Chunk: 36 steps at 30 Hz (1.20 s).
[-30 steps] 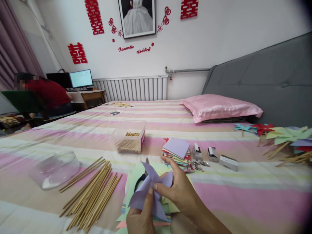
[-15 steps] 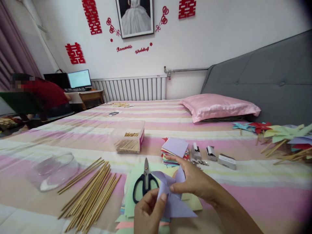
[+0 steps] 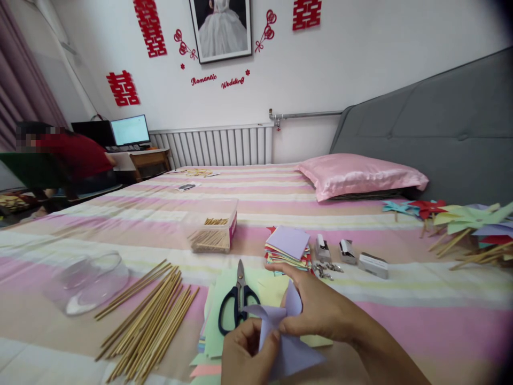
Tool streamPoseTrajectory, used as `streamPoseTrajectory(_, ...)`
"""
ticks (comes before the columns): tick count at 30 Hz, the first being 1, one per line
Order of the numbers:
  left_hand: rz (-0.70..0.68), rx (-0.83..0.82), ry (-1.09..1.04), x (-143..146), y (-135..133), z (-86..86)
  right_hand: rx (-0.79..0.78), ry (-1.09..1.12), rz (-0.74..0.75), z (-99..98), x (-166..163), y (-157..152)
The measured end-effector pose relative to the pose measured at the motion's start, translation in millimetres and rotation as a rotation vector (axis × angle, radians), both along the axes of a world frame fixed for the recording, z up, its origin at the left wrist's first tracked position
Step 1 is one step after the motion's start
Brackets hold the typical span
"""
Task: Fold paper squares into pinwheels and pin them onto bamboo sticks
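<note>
The left hand (image 3: 240, 357) and the right hand (image 3: 320, 310) both pinch the purple paper (image 3: 286, 350). It is low in the middle, just over the green sheets (image 3: 226, 283) and next to the scissors (image 3: 239, 299) on the bed (image 3: 401, 321). It seems best to hold the bent corners tight at the paper's middle and press softly, so they do not pop open or tear.
</note>
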<state>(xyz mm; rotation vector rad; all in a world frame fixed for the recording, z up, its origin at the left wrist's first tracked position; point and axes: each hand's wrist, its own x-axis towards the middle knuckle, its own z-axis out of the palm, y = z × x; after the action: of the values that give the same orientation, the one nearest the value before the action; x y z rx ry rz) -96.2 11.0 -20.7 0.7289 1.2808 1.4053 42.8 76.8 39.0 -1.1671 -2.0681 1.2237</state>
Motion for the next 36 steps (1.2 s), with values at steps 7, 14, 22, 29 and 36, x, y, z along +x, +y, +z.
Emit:
streamPoseTrajectory(7,0.086,-0.043,-0.129,-6,3,-7.3,-0.063,0.145,0.061,-13.1,-8,0)
streamPoseTrajectory(14,0.221,-0.118,-0.236,-14,3,-7.6,0.235,0.158,-0.142,2.1,-8,-7)
streamPoseTrajectory(22,0.295,-0.085,-0.448,-21,-1,10.4,0.098,0.053,0.26,7.4,-9,-20)
streamPoseTrajectory(29,0.308,-0.065,-0.489,-18,-1,19.2,0.195,0.04,0.348,-8.8,-22,-17)
streamPoseTrajectory(36,0.25,-0.089,-0.555,-22,-2,10.6,0.133,0.139,0.28,-16.0,-33,-19)
